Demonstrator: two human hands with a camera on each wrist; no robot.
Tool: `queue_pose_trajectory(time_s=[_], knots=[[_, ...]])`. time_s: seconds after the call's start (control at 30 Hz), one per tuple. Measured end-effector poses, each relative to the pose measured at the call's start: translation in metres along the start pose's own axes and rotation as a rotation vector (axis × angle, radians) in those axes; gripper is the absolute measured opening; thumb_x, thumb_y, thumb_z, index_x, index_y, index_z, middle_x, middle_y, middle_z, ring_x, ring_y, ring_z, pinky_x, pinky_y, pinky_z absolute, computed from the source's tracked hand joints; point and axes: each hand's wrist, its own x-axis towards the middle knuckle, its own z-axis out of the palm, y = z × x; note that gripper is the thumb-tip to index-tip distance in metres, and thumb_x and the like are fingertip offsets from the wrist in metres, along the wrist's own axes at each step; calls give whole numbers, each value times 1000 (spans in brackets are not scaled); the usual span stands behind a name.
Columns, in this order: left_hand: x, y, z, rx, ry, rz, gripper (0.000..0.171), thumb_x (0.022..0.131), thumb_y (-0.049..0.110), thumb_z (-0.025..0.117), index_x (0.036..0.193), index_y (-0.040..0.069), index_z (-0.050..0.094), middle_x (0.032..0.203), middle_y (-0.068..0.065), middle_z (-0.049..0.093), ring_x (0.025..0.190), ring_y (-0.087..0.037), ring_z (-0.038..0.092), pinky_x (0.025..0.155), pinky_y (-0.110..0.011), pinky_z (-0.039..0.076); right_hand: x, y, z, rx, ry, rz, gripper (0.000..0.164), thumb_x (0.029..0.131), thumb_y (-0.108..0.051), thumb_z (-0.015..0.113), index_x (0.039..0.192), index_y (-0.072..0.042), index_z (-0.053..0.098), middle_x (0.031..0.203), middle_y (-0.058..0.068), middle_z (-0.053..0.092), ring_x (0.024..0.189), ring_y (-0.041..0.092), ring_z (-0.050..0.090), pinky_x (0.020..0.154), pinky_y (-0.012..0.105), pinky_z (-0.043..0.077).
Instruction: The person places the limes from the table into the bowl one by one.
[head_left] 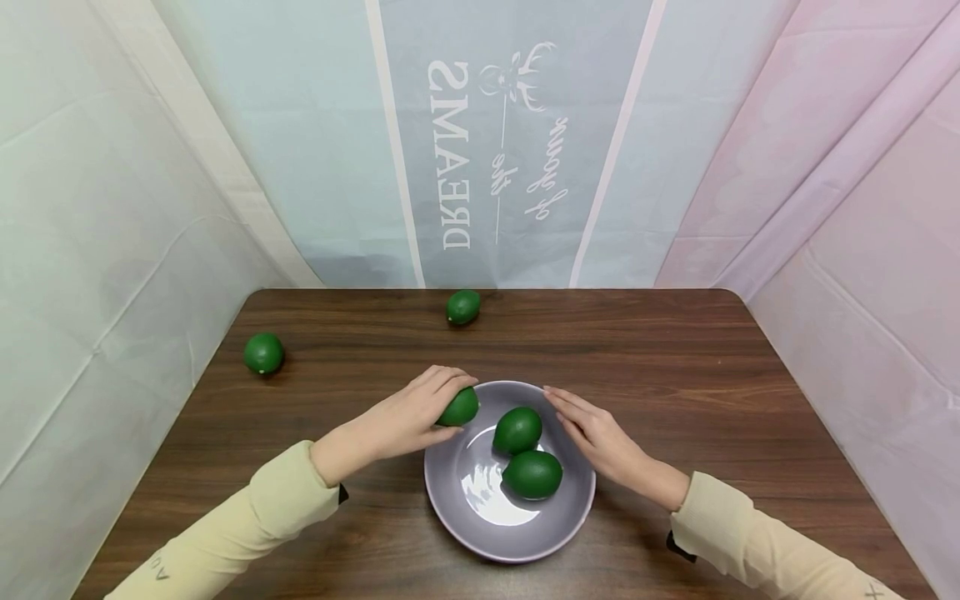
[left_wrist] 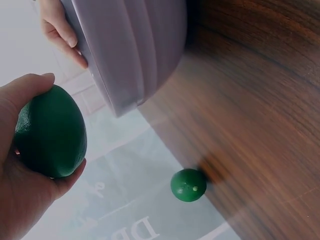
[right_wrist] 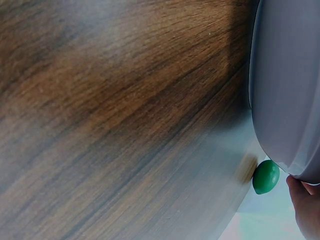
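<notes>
My left hand (head_left: 408, 417) grips a green lime (head_left: 460, 407) over the left rim of a grey-purple bowl (head_left: 461, 525). In the left wrist view the thumb and fingers curl round this lime (left_wrist: 52, 132), beside the bowl's outer wall (left_wrist: 135, 50). Two more limes lie inside the bowl, one lime (head_left: 517, 430) behind the other lime (head_left: 533, 475). At the bowl's right rim rests my right hand (head_left: 603, 442), its fingers straight. The right wrist view has only part of that hand (right_wrist: 307, 207), at the lower right against the bowl.
On the brown wooden table (head_left: 675, 367) one lime (head_left: 463, 307) lies near the back edge. Another lime (head_left: 263, 353) sits toward the left edge. Pale fabric hangs behind the table and on both sides; the back cloth (head_left: 510, 150) bears white lettering.
</notes>
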Motion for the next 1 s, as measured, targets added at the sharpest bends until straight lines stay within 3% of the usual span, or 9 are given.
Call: queue_pose_trajectory(time_s=[1.0], knots=[[6, 12, 18, -21, -92, 30, 56, 79, 22, 71, 124, 1, 45, 121, -6, 48, 109, -18, 45, 95, -30, 40, 0, 1, -1, 14, -3, 8, 40, 86, 2, 57, 125, 0, 54, 128, 12, 53, 115, 28, 51, 90, 41, 45]])
